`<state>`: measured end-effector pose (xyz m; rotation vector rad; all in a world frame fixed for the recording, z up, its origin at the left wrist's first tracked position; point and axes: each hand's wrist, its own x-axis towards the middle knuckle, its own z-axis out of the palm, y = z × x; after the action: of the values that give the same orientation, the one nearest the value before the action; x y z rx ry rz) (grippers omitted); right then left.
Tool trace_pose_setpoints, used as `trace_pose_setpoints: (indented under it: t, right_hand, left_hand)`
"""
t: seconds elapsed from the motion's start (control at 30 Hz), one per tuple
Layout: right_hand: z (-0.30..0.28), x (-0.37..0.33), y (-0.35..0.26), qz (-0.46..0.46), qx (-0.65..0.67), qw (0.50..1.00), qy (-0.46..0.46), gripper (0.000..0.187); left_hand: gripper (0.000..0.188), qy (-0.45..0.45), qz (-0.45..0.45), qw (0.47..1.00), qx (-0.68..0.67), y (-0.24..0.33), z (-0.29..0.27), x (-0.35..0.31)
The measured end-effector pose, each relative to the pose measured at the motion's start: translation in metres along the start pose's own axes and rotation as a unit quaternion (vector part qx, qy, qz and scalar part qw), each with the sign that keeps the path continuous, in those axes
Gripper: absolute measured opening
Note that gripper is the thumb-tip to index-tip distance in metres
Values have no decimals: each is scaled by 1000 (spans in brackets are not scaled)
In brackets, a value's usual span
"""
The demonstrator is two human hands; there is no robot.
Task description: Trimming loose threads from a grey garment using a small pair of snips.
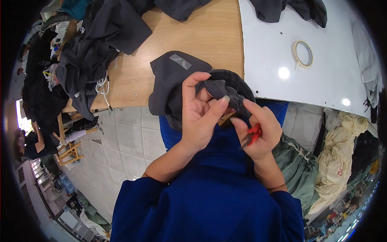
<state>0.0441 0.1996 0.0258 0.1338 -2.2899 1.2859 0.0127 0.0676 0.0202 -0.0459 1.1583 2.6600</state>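
Observation:
My left hand (199, 115) is closed on a gathered edge of a dark grey garment (167, 82), the thumb pressing the cloth against the fingers. A small light grey patch (180, 61) shows on the garment, which lies over the wooden table edge. In my right hand (262, 135) sits a small red-handled tool (254, 134), tucked in the palm; it is blurred and its working end cannot be made out. The right index fingertip touches the folded cloth, where pale thread-like marks show along a seam. A ribbed dark band (231, 78) of cloth curves behind my hands.
A wooden table (193, 36) meets a white tabletop (270, 52) bearing a roll of tape (302, 54). More dark garments (117, 28) are heaped at the left. A white cord (102, 86) hangs there. Cream sacks (340, 149) stand at the right. Another person (32, 139) is far left.

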Motion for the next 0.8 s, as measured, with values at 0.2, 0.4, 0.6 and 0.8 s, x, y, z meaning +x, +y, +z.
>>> trace_pose_setpoints:
  t: [0.2, 0.4, 0.6, 0.8]
  right_hand:
    - [4, 9, 6, -67, -11, 997, 35, 25]
    - [-7, -1, 3, -132, 79, 985, -78, 27]
    - [-12, -17, 18, 81, 168, 982, 0, 60]
    - [-15, -4, 16, -27, -9, 1000, -1, 45]
  left_hand:
    - [52, -12, 15, 1000, 3, -2, -1, -4]
    - [51, -3, 15, 1000, -8, -1, -3, -3]
    - [52, 2, 2, 1000, -28, 6, -2, -2]
    - [54, 3, -1, 999, -33, 7, -1, -3]
